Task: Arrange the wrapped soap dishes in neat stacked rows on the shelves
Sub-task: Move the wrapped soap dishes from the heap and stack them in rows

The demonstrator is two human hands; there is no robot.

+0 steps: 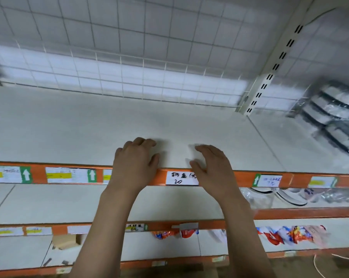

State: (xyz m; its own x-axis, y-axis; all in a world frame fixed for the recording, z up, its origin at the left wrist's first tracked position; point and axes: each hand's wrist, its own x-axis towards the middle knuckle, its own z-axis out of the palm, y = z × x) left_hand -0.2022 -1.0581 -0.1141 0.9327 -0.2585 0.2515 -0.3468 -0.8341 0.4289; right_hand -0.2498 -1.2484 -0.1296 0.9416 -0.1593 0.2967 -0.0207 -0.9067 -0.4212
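At centre frame we see our left hand and right hand over the top shelf edge — fingers loosely curled, holding nothing. The wrapped soap dishes — dark-rimmed, in clear plastic, blurred — sit stacked at the right edge.

Both bare forearms reach forward side by side. The left hand and right hand hover palms down, fingers loosely curled, holding nothing.
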